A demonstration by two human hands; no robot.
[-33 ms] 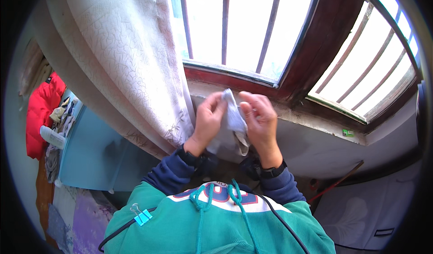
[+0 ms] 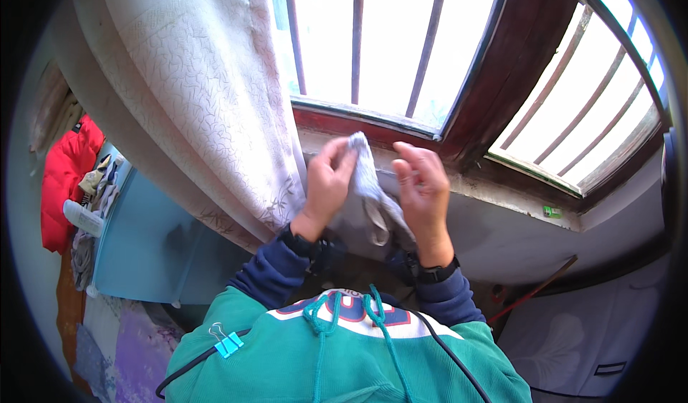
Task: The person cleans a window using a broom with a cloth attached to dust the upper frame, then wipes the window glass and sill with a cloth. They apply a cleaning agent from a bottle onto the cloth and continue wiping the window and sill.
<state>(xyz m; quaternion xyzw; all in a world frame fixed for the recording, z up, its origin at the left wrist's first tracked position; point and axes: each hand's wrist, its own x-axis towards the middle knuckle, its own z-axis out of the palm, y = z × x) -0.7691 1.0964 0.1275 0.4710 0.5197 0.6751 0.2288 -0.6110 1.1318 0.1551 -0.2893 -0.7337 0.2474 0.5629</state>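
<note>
My left hand pinches the upper end of a light grey sock between thumb and fingers, in front of the windowsill. The knitted sock hangs down between my hands, and its lower part spreads into a loose fold near my right wrist. My right hand is held beside it, fingers slightly bent and thumb apart, with nothing visible in them. Whether the sock's lower end touches my right wrist I cannot tell.
A pale patterned curtain hangs at the left of the barred window with its dark red frame. A small green item lies on the sill. At far left are a light blue panel, a red jacket and hung clothes.
My right hand has moved right, away from the sock's upper end. The sock now hangs longer and more spread from my left hand, which has shifted slightly left.
</note>
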